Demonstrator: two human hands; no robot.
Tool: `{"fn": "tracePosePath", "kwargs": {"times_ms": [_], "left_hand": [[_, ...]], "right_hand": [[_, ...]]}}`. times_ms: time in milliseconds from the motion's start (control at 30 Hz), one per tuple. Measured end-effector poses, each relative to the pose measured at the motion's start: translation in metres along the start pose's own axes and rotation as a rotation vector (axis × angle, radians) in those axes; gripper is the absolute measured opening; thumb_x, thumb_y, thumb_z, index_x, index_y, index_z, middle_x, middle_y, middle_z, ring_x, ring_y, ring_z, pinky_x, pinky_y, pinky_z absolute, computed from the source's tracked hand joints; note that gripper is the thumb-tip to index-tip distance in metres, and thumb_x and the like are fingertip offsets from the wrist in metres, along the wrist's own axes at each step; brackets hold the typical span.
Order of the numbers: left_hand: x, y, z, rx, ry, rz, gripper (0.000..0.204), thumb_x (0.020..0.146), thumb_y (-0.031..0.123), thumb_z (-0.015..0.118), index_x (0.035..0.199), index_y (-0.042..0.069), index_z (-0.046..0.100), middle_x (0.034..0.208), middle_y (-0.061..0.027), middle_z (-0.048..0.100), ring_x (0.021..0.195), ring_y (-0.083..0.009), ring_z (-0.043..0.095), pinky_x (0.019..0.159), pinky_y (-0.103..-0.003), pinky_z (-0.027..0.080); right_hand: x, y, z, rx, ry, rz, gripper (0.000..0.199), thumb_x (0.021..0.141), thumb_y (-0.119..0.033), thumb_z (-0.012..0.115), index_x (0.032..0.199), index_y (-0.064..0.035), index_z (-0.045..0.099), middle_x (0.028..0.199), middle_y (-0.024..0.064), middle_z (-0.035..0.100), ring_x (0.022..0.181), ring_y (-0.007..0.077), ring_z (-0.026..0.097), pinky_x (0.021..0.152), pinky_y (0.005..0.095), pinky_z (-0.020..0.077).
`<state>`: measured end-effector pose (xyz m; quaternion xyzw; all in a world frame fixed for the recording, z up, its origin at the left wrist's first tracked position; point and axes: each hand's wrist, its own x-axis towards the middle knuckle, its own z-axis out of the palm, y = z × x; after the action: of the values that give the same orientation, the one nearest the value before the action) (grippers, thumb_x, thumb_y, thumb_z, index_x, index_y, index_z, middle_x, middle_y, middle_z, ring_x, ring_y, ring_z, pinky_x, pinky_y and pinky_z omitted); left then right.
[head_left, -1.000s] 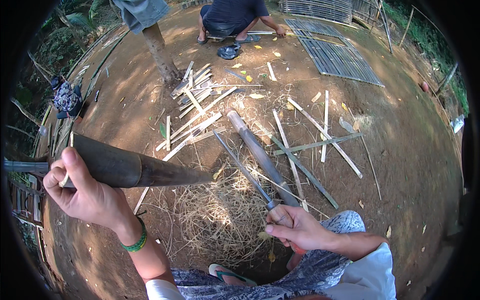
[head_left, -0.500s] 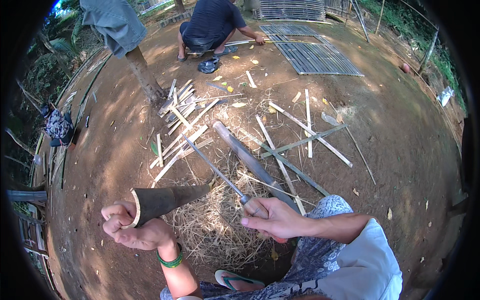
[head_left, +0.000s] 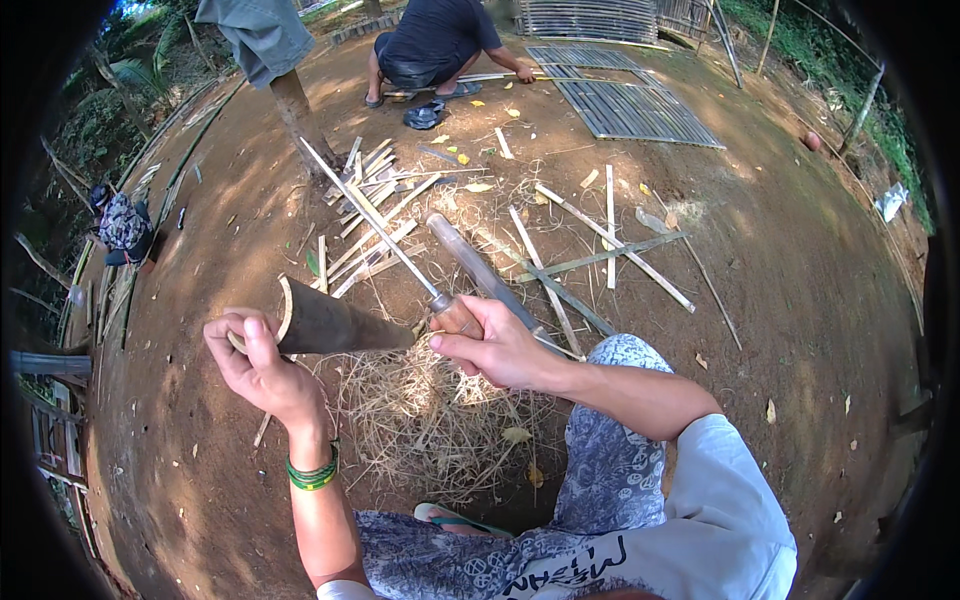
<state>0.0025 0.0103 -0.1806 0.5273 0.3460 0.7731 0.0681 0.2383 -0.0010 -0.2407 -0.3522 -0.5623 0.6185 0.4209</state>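
Note:
My left hand (head_left: 268, 372) is closed on one end of a dark split bamboo piece (head_left: 345, 328), whose pale cut edge shows beside the fingers. The bamboo lies almost level, its far end pointing right. A long, narrow-bladed machete (head_left: 385, 230) is gripped by its wooden handle in my right hand (head_left: 500, 345). Its blade slants up and left, away from me, and passes above the bamboo without visibly cutting into it. The handle is close by the bamboo's right end. Under both hands lies a heap of pale shavings (head_left: 430, 430).
Bamboo strips (head_left: 375, 205) are piled by a tree trunk (head_left: 300, 115), where a person's leg shows. A thick pole (head_left: 475, 260) lies before me, with crossed slats (head_left: 610, 255) to its right. Another person (head_left: 430, 45) squats beside a slatted panel (head_left: 640, 105); a third (head_left: 122, 228) is far left.
My right hand has moved up and left with the machete, whose blade now reaches farther out. My left hand has shifted slightly upward, and the bamboo piece has levelled and risen a little.

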Motion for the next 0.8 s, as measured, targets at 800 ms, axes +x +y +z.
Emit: {"fn": "tracePosePath", "kwargs": {"times_ms": [800], "left_hand": [[-0.034, 0.030, -0.028, -0.531, -0.126, -0.220, 0.034, 0.086, 0.037, 0.060, 0.095, 0.010, 0.043, 0.092, -0.0028, 0.036, 0.085, -0.0154, 0.035, 0.082, -0.030, 0.029]], "right_hand": [[-0.104, -0.040, 0.050, 0.036, -0.035, -0.113, 0.034, 0.108, -0.034, 0.052, 0.107, -0.0001, 0.055, 0.058, -0.0012, 0.050, 0.046, 0.0052, 0.046, 0.043, 0.0218, 0.0338]]}}
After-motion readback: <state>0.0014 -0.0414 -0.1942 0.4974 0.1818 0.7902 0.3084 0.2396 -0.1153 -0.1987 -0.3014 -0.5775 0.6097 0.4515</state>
